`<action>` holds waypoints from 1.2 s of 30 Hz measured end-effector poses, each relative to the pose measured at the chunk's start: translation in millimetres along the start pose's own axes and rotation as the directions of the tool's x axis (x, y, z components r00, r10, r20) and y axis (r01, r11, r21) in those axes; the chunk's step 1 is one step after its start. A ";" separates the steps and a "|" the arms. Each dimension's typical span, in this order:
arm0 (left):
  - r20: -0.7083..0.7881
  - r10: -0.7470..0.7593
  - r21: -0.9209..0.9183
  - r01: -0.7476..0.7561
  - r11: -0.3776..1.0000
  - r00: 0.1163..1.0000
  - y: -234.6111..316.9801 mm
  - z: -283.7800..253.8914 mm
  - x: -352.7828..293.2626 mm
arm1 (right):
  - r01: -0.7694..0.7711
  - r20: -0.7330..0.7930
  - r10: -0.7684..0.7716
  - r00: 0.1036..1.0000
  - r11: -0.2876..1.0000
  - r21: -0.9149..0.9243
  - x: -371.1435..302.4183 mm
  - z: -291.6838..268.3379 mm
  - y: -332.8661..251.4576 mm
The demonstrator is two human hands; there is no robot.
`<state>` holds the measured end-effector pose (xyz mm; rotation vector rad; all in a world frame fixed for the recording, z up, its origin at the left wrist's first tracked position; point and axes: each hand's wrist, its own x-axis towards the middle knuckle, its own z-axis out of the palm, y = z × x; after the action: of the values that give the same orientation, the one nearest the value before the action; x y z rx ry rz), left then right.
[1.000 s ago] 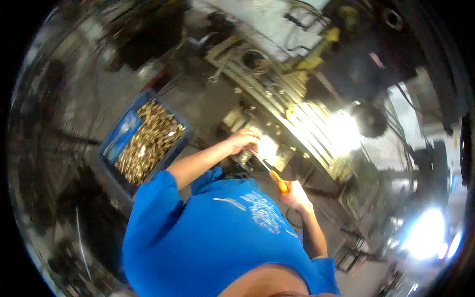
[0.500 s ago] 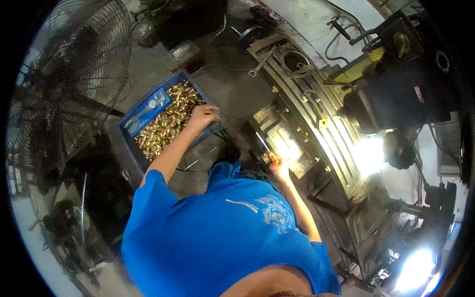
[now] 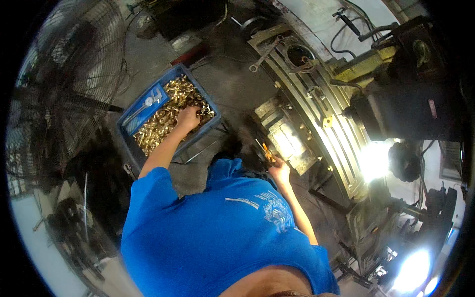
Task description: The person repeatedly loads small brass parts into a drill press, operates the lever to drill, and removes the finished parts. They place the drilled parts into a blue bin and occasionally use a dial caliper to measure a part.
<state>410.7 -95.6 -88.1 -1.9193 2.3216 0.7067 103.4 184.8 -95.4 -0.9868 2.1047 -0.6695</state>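
A blue plastic bin [image 3: 129, 148] stands at the left, heaped with small shiny brass-coloured metal parts [image 3: 158, 127]. My left hand [image 3: 188, 119] is down on the heap near the bin's right side, fingers curled among the parts; whatever they grip is hidden. On the heap's left, a dial caliper [image 3: 148, 102] lies on a blue flat surface. My right hand [image 3: 280, 171] is closed around an orange-handled tool [image 3: 268, 152] with a thin metal tip, whose exact kind I cannot make out. Just beyond that hand is a brightly lit metal vise [image 3: 287, 141].
A long slotted machine table [image 3: 341, 148] runs along the right, with a wrench [image 3: 264, 55] on its far end. The dark machine head [image 3: 401, 106] and a glaring lamp [image 3: 372, 161] overhang it. A large caged fan [image 3: 64, 84] stands at the left.
My left hand has moved from the bin's right rim left and down onto the brass parts, its fingers curling. The tool in my right hand now shows more clearly, slightly away from the vise.
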 end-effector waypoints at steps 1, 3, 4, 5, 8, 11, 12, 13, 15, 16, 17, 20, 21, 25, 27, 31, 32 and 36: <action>0.028 0.019 0.022 -0.020 1.000 0.999 6.6 1.0 1.3 | -0.036 -0.003 0.037 0.999 0.994 0.103 -10.4 -4.2 3.5; 0.129 -0.048 0.049 0.042 0.998 0.990 15.5 5.5 14.5 | -0.121 0.073 0.111 0.991 0.981 0.149 -23.6 -10.0 32.7; 0.178 -0.086 0.065 0.076 0.995 0.980 21.9 3.4 21.8 | -0.134 0.064 0.128 0.990 0.984 0.113 -32.1 -15.7 38.3; 0.227 -0.125 0.084 0.109 0.991 0.966 29.0 1.9 26.8 | -0.149 0.055 0.145 0.988 0.986 0.076 -41.4 -21.3 42.3; 0.286 -0.056 0.063 0.040 0.997 0.956 38.9 -2.1 35.9 | -0.283 0.029 0.281 0.959 0.953 0.111 -65.9 -29.1 57.5; 0.236 0.087 0.182 -0.132 0.974 0.968 32.4 11.7 37.4 | -0.343 0.022 0.343 0.939 0.936 0.072 -78.8 -40.8 48.9; 0.215 0.094 0.193 -0.136 0.972 0.972 30.0 16.3 39.9 | -0.324 0.017 0.324 0.946 0.941 0.091 -82.9 -41.6 51.1; 0.192 0.093 0.202 -0.132 0.971 0.977 27.4 18.8 40.7 | -0.302 0.018 0.302 0.953 0.947 0.106 -86.1 -42.8 52.7; 0.125 0.205 0.279 -0.233 0.932 0.971 16.0 18.4 42.4 | -0.255 -0.004 0.257 0.967 0.961 0.106 -90.0 -46.2 55.0; 0.094 0.251 0.321 -0.268 0.908 0.963 12.2 16.0 42.6 | -0.254 0.003 0.255 0.967 0.961 0.112 -92.0 -52.6 48.8; 0.026 0.253 0.173 -0.253 0.952 0.967 12.9 6.1 38.7 | -0.253 0.016 0.253 0.967 0.961 0.114 -94.0 -57.4 44.4; -0.073 0.116 -0.386 -0.136 0.913 0.991 22.7 -33.7 28.3 | -0.178 -0.032 0.188 0.982 0.964 0.198 -97.6 -71.2 35.5; 0.002 0.074 -0.608 -0.057 0.792 0.997 34.0 -48.3 17.5 | -0.152 -0.060 0.167 0.984 0.969 0.194 -96.6 -74.1 33.2; -0.067 0.191 -0.745 -0.177 0.643 0.979 55.5 -74.4 -4.2 | -0.035 -0.078 0.049 0.996 0.985 0.169 -84.1 -88.1 -10.4; -0.015 0.281 -0.823 -0.172 0.542 0.959 94.9 -87.6 -24.9 | 0.067 -0.015 -0.066 0.998 0.943 0.326 -77.3 -95.6 -44.4; 0.169 0.561 -0.838 -0.181 0.514 0.811 185.8 -87.8 -66.7 | 0.590 -0.185 -0.609 0.771 0.793 -0.151 -73.0 -112.0 -128.7; 0.213 0.572 -0.861 -0.125 0.492 0.792 201.0 -82.9 -76.9 | 0.618 -0.163 -0.650 0.743 0.758 -0.208 -72.4 -111.0 -143.1; 0.329 0.740 -0.864 -0.130 0.487 0.587 246.2 -74.3 -96.5 | 0.694 -0.142 -0.689 0.711 0.720 -0.024 -62.1 -105.7 -147.4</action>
<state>219.5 -3.4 86.2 -0.6614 2.1070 2.3383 114.8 166.1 95.1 -1.7910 1.7835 -1.1624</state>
